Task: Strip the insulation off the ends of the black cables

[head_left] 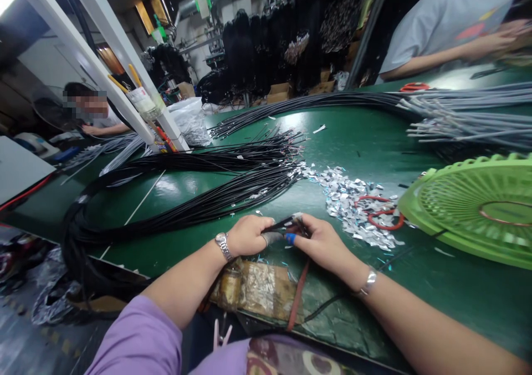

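Near the table's front edge, my left hand [250, 235] is closed around the end of several black cables [282, 223]. Facing it, my right hand [322, 242] pinches the tips of the same cables, with blue tape around one finger. A pale bit shows at the cable tips; the exact grip there is partly hidden by my fingers. Just beyond my hands lies a bundle of black cables [216, 198], its stripped ends pointing right. Beside those ends spreads a heap of silver foil scraps [353, 200], with red-handled scissors [384, 213] lying on it.
A green fan [477, 209] stands at the right on the green table [249, 120]. Behind it lie grey cables [465, 117]. A white post [112, 59] rises at the left. A taped cardboard piece [266, 286] sits at the front edge. Two co-workers sit across the table.
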Tool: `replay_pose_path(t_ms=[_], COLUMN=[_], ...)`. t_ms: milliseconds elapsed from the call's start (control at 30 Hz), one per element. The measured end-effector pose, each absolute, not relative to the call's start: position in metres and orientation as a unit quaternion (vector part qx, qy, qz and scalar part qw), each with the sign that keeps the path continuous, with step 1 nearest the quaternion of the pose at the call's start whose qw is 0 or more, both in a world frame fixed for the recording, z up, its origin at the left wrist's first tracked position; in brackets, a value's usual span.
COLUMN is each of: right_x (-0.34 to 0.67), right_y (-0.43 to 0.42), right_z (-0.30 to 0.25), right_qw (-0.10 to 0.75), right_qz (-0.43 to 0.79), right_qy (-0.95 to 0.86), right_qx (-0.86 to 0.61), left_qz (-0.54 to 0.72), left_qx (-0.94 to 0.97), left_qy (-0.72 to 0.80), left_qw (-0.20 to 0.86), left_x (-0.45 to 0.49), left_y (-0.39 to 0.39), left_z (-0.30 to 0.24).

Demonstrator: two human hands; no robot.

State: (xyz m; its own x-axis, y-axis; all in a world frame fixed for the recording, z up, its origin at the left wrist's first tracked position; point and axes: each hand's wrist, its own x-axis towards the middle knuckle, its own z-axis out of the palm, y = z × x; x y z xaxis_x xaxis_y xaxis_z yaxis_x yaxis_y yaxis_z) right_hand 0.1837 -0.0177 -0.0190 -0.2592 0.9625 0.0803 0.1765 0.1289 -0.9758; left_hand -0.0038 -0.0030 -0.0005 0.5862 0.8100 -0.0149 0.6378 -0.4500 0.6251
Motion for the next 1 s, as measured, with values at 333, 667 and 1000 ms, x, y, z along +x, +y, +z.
replay_pose_path(t_ms=[333,667,1000], right_x=[0.189,0.19,0.195], right_y=[-0.01,-0.025,-0.027], right_z=[-0.024,-0.022,-0.017], right_qw=[0.497,0.43,0.356], right_qz=[0.564,0.209,0.132], right_qy=[-0.457,-0.822,-0.881], right_qx=[-0.475,-0.31,-0.283], left_qz=[0.15,0.151,0.087], left_qx=[0.621,0.53,0.651], left_qy=[0.413,0.393,0.387], left_qw=[0.65,0.736,0.647], left_x=[-0.005,-0.012,-0.014], left_y=[0.003,0.008,0.007], left_z=[0.003,0.001,0.001])
